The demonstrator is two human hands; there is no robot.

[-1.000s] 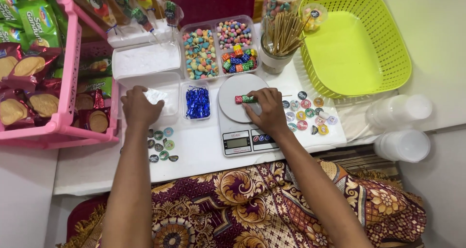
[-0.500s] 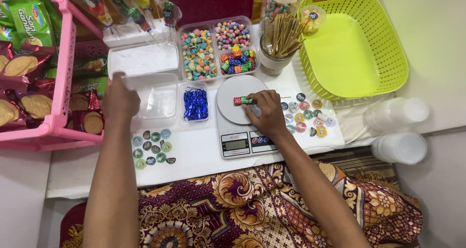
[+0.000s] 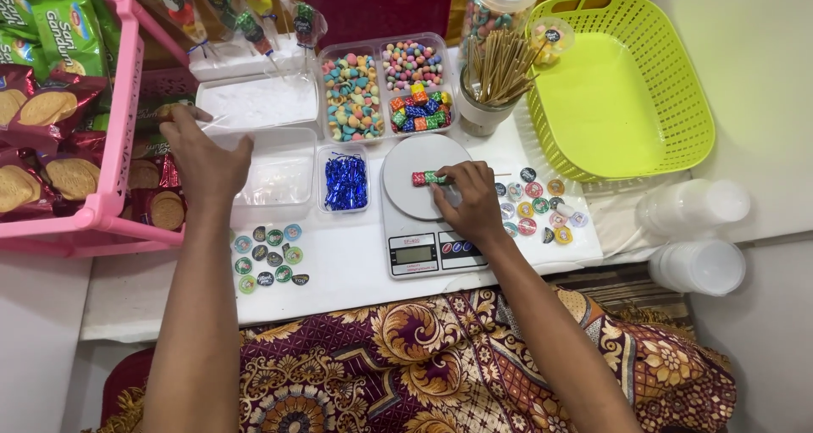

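Our right grip (image 3: 468, 197) pinches a short skewer of wrapped candies (image 3: 429, 178) lying on the scale's round pan (image 3: 406, 158); light, slippery wrappers, best held by the bare stick end, while our left grip (image 3: 203, 149) lifts a thin clear bag (image 3: 246, 121)

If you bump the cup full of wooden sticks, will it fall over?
Probably it could tip. The cup of wooden sticks stands upright, and the sticks fan out well above its rim, so it looks top-heavy. The thin sticks seem loose, so they would likely spill and scatter toward the green basket beside it.
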